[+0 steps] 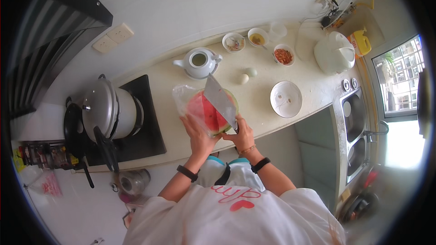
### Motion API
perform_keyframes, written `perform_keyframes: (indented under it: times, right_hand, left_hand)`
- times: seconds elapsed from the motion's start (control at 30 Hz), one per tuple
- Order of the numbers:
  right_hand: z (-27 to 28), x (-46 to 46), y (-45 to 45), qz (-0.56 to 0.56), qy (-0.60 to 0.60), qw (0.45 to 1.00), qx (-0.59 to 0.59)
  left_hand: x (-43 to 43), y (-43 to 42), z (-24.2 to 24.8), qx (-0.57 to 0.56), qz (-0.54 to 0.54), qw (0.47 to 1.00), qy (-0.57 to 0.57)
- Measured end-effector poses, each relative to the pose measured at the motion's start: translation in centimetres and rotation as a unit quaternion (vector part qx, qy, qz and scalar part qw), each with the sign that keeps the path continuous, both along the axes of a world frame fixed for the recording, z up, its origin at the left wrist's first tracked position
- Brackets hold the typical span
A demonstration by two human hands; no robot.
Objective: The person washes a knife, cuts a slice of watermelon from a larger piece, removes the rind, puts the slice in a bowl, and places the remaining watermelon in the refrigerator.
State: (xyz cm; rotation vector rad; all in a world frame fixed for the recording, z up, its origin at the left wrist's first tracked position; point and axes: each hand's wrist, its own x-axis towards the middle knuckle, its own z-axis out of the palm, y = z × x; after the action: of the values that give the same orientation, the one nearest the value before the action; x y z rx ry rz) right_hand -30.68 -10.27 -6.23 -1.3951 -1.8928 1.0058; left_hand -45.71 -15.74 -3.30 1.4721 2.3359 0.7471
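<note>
A cut watermelon with red flesh and green rind is before me at the counter's front. Clear plastic film covers its left side. My left hand grips the melon's lower left side through or beside the film. In my right hand is the handle of a cleaver. Its broad metal blade slants up and left across the melon, hiding part of the flesh. Whether the edge is in the flesh, I cannot tell.
Behind the melon stands a white teapot without its lid. Two eggs, small food bowls and a larger white bowl are to the right. A pressure cooker sits on the left cooktop; a double sink is far right.
</note>
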Motion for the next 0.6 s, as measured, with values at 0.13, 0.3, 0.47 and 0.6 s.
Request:
perform_keyframes:
  times: [0.13,0.3,0.47,0.6]
  right_hand:
    - [0.1,0.4,1.1,0.002,0.002,1.000,0.018]
    - [0.0,0.8,2.0,-0.023,0.010,0.999,0.043]
    - [0.2,0.7,3.2,-0.046,0.031,0.998,0.025]
    - [0.0,0.5,4.0,-0.050,0.033,0.998,0.037]
  left_hand:
    - [0.1,0.2,-0.5,-0.003,0.028,0.999,-0.025]
    - [0.2,1.7,0.3,-0.043,0.060,0.995,-0.074]
    - [-0.4,2.4,0.7,-0.066,0.064,0.994,-0.056]
    - [-0.7,3.1,0.8,-0.074,0.065,0.994,-0.041]
